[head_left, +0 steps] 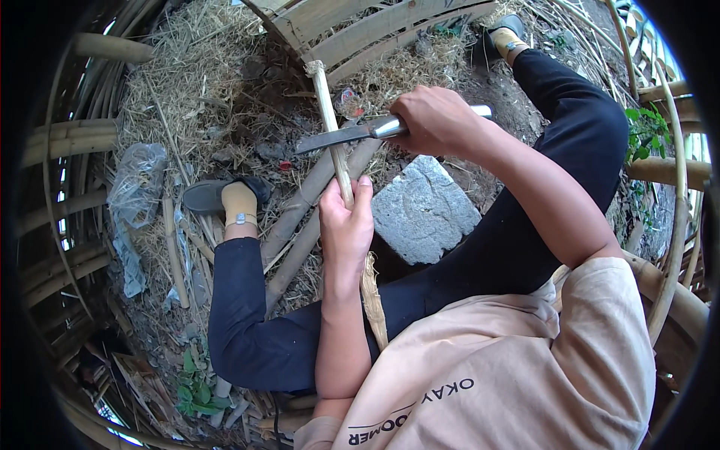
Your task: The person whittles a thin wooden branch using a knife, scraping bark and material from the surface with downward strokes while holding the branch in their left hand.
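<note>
My left hand [346, 225] is closed around the lower end of a pale, peeled wooden stick [325, 101], thumb along its side. The stick points up and slightly left, and its far tip is frayed and knobby. In my right fist [439, 124] is a chisel [334, 139] with a flat steel blade, a shiny metal collar and a metal-capped handle end. Its blade lies across the stick just above my left hand, the tip reaching past the stick's left side. My right fingers hide most of the handle.
A grey stone block [426, 210] sits between my legs. Bamboo poles [300, 201] lie left of it. A split wood piece [372, 300] rests against my lap. Wooden slats [382, 34] stand ahead. A plastic bag [139, 184] and a bamboo fence [71, 142] are at left.
</note>
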`<action>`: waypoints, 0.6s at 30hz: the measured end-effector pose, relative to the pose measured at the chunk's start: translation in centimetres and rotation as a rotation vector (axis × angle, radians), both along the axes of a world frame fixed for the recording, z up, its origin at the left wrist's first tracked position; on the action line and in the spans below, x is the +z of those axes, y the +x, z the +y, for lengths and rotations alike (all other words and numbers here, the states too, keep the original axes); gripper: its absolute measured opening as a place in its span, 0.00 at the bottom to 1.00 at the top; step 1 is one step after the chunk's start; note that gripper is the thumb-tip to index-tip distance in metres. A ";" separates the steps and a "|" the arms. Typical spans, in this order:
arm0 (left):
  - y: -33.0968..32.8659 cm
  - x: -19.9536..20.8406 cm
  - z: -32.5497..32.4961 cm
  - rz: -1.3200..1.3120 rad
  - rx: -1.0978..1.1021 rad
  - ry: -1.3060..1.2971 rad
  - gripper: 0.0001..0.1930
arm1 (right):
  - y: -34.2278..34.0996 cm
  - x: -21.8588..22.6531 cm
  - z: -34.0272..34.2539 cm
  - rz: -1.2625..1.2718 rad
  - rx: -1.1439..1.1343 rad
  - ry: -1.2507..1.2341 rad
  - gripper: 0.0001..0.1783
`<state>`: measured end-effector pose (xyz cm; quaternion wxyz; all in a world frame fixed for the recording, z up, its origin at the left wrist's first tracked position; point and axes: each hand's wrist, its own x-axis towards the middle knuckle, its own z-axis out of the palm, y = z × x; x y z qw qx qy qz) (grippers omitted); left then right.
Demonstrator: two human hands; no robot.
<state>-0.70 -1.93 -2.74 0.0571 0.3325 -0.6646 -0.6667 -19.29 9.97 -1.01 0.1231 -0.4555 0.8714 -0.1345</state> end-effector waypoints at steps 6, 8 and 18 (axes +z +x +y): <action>-0.1 -1.5 0.3 -0.060 0.062 0.029 0.12 | -2.4 -3.4 -1.3 0.015 -0.145 0.006 0.09; -0.1 -1.5 1.2 -0.062 0.036 0.012 0.10 | -3.8 -4.1 -1.1 0.055 -0.183 -0.085 0.09; -0.4 0.4 0.6 0.014 0.061 0.298 0.11 | -4.2 -3.5 -1.4 0.069 -0.119 -0.081 0.09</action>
